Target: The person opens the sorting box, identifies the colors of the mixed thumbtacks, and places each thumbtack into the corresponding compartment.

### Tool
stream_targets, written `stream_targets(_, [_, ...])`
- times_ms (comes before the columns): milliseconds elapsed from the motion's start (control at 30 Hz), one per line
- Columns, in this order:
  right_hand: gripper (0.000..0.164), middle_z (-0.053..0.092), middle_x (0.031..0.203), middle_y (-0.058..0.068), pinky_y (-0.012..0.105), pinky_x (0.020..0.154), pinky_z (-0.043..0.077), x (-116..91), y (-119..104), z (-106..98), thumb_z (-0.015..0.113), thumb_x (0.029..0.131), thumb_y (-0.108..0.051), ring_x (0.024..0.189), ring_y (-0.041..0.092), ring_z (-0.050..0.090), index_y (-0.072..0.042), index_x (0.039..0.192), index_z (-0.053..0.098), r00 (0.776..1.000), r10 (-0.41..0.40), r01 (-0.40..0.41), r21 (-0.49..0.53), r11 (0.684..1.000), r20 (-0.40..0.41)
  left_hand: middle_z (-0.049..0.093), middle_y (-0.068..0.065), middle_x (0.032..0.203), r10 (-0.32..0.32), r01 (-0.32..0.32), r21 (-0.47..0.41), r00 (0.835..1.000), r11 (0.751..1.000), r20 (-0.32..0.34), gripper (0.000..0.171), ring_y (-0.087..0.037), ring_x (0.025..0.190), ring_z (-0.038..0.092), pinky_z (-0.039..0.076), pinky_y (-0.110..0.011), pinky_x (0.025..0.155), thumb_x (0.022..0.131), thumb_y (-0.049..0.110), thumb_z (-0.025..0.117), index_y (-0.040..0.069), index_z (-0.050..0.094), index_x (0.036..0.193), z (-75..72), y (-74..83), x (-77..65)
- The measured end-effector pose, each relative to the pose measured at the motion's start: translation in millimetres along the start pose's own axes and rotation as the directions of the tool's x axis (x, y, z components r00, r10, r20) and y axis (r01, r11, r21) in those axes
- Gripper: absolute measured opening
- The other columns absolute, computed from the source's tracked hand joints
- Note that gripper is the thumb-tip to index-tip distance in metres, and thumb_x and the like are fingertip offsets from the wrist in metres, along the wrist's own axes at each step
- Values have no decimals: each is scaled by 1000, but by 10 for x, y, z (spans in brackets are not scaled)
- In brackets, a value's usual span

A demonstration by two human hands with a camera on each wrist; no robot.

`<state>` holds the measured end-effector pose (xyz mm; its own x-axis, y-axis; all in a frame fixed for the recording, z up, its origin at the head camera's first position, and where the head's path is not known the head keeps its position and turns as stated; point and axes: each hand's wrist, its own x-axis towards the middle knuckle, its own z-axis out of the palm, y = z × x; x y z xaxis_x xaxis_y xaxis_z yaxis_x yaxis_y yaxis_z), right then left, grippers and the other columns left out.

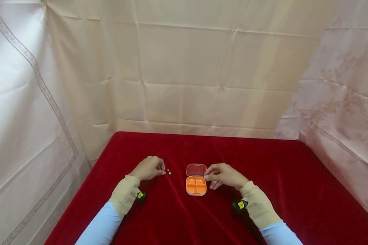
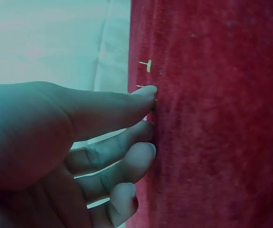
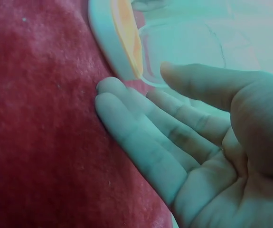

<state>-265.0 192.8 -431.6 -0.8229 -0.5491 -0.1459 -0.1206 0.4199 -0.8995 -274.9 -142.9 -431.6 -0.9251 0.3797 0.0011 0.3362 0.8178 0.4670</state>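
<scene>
So, two yellow tacks (image 1: 170,173) sit on the red cloth (image 1: 171,221), right at the left hand (image 1: 148,169), just off its thumb and index tips on the side facing the pill box (image 1: 196,185). Left wrist view: one tack is in full sight just past the thumb, head flat on the cloth, spike up. A second spike shows right by the thumb tip, its head hidden.

Left grip: fingers bent, thumb close to the index, narrow gap at most. Can't tell if anything is pinched; the thumb blocks the spot.

Right hand (image 1: 226,176) is at the right side of the box, near the hinge. Thumb well apart from the fingers, fingers mostly straight, nothing held. Thumb tip is by the clear lid (image 1: 196,169), fingers by the box wall; can't confirm contact.

Box is open, lid swung to the far side, orange four-compartment insert facing up. It lies between the hands, nearer the right one; tacks are well apart from it, over on the left-hand side.
</scene>
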Motion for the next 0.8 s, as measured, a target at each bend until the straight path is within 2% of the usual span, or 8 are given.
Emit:
stream_targets(233, [27,67,93,16,42,64,55,25,21,35,69,91,-16,72,33,68,4,108,63,1000,0,0,7,1000,-23,62,10,74,-13,12,-26,1000,1000,-19,12,-12,71,55,45,-28,65,86,18,74,21,66,79,20,-33,20])
stream_targets(433, [27,67,93,16,42,64,55,8,19,42,69,91,-16,72,31,68,4,108,63,999,19,-18,22,1000,-29,57,7,68,-38,38,-9,998,999,-58,19,-12,64,51,42,-27,59,83,22,77,18,62,73,30,-14,9])
stream_targets(667, [25,67,95,17,43,65,55,-2,11,51,67,92,-15,73,34,67,4,109,63,999,30,-29,25,999,-42,56,6,67,-84,84,-5,995,996,-55,21,-13,63,49,40,-27,57,81,30,79,19,64,70,66,35,-2])
stream_targets(800, [25,66,94,19,43,65,55,-11,-3,56,66,93,-15,73,33,67,4,108,63,998,40,-39,33,999,-49,56,6,68,-89,90,4,995,996,-54,22,-12,63,49,40,-27,57,83,29,77,19,63,70,90,30,18])
